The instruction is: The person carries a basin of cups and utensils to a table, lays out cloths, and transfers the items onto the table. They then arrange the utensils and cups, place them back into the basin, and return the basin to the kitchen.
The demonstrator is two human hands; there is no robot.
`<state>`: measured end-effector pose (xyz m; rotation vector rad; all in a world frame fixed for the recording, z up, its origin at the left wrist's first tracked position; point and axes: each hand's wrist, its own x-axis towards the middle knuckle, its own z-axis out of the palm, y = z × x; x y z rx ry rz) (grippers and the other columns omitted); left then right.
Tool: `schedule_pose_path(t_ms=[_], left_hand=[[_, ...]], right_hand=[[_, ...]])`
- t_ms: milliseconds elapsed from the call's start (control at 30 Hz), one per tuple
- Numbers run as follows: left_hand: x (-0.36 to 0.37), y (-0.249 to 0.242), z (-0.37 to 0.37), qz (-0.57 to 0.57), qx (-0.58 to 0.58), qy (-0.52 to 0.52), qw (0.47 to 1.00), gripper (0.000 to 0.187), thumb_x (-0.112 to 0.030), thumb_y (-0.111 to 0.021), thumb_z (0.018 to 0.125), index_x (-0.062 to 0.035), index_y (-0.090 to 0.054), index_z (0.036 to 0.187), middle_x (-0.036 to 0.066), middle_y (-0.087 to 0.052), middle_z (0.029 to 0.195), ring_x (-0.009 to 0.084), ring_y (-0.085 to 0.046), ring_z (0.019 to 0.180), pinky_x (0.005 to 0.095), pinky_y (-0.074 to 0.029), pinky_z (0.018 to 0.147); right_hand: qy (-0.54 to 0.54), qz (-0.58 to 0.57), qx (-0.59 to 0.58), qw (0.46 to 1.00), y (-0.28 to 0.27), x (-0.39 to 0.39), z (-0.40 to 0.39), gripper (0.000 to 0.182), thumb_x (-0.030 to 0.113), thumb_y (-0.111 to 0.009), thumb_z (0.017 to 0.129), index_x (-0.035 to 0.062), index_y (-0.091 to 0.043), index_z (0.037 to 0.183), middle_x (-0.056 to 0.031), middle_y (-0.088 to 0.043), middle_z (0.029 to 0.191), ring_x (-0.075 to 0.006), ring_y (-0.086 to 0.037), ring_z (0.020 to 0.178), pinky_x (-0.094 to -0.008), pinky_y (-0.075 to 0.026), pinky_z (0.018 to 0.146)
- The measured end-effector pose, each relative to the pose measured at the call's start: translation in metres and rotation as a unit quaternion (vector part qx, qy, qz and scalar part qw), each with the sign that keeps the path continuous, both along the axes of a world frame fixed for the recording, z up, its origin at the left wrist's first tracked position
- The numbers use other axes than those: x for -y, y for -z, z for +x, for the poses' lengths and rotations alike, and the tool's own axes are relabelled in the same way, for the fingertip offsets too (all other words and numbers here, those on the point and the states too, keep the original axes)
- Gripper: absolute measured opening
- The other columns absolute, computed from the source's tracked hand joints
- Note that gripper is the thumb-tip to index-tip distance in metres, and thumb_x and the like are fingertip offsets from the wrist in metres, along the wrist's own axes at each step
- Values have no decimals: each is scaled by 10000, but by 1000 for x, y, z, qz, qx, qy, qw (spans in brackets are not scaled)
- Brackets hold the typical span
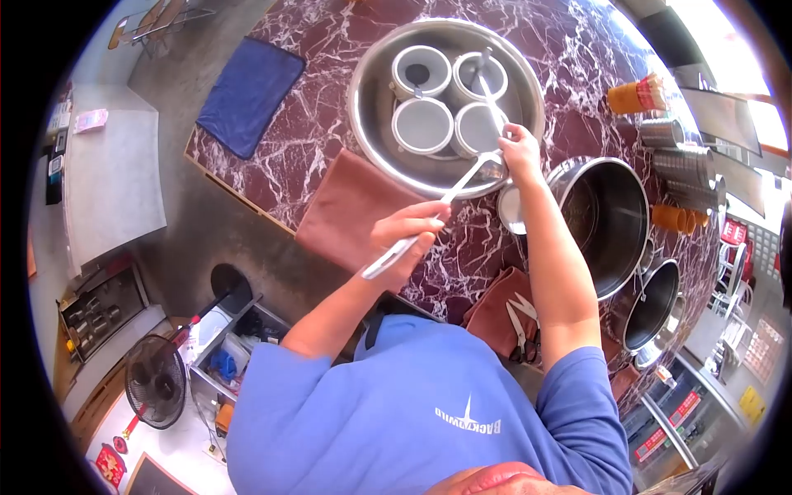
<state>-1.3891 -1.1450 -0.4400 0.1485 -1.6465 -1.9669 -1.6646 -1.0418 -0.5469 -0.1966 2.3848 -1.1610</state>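
Note:
My left hand [408, 235] is closed around a long, pale utensil handle [466, 177], which slants up toward the basin's near right rim. My right hand [520, 151] grips a second long, metal utensil [492, 97]. Its far end reaches over the back right white container [468, 76]; I cannot make out its exact kind. Several white round containers stand in a wide steel basin [360, 107]. Something dark shows in the back left container [398, 68]. The front left container [422, 125] looks pale inside. My right hand partly covers the front right container [472, 136].
A brown cloth [346, 214] lies left of the basin, a blue cloth [252, 95] farther left. Right of my right forearm stand a large steel pot [606, 231] and a smaller pot [652, 305]. Scissors [521, 322] lie near my body. Stacked tins [685, 165] line the right side.

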Motion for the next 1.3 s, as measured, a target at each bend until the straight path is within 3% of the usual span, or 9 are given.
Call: schedule_pose_path(t_ms=[133,233,533,667,767,933,1067,1200,1300], left_hand=[[-29,8,4,-81,15,10,997,131,-12,-645,871,-12,-687,995,218,-646,1158,271,-669,1003,330,-539,851],[-45,9,11,-103,16,8,995,126,28,-639,840,-16,-689,947,206,-657,1142,256,-675,975,314,-545,821],[-114,32,12,-166,7,47,985,201,96,-647,782,-5,-678,953,207,-633,1176,178,-668,786,264,-535,651],[-127,43,19,-159,77,101,979,238,79,-642,788,-13,-686,1003,239,-588,1260,291,-663,1029,326,-530,888],[-131,55,21,-374,67,102,919,366,80,-626,783,-50,-670,1122,248,-473,1396,364,-538,1237,389,-469,1010],[-118,102,24,-556,78,190,805,397,-12,-611,776,-94,-670,1160,199,-402,1477,349,-385,1374,426,-340,1125],[-115,107,22,-620,72,242,743,400,80,-523,767,-42,-623,1135,237,-361,1487,376,-388,1363,435,-369,1103],[-122,111,22,-655,123,271,694,385,83,-516,745,-21,-601,1105,254,-341,1489,400,-438,1314,414,-439,1039],[-137,100,18,-643,174,257,700,345,50,-534,763,-21,-599,1094,269,-346,1477,409,-443,1304,415,-439,1039]], right_hand=[[45,-122,83,988,12,-21,18,354,141,-705,782,80,-661,1127,-33,-634,776,-128,-609,676,-285,-483,633],[-26,0,-43,999,-31,-33,10,342,147,-706,787,104,-669,1125,-43,-668,828,-161,-635,746,-313,-498,705],[-100,-4,-173,980,-84,-112,5,309,189,-668,804,125,-674,1106,-44,-623,707,-177,-607,652,-324,-480,648],[-46,-80,-159,983,-85,-149,20,302,154,-682,819,97,-673,1116,-25,-598,682,-134,-565,621,-299,-462,620],[31,-186,-135,973,-96,-196,38,287,63,-683,831,59,-669,1118,14,-586,698,-70,-513,627,-241,-427,588],[236,-257,-207,914,-119,-377,89,293,75,-696,863,54,-661,1152,56,-567,777,-28,-462,650,-196,-391,577],[426,-114,-357,824,-104,-571,141,293,113,-676,889,69,-664,1179,42,-631,863,-33,-515,730,-193,-443,675],[540,61,-363,756,-54,-758,203,293,135,-665,881,75,-672,1168,-16,-679,868,-93,-585,739,-260,-493,703],[562,128,-276,769,-3,-842,234,299,164,-693,856,97,-688,1147,-26,-681,801,-101,-588,678,-285,-496,657]])
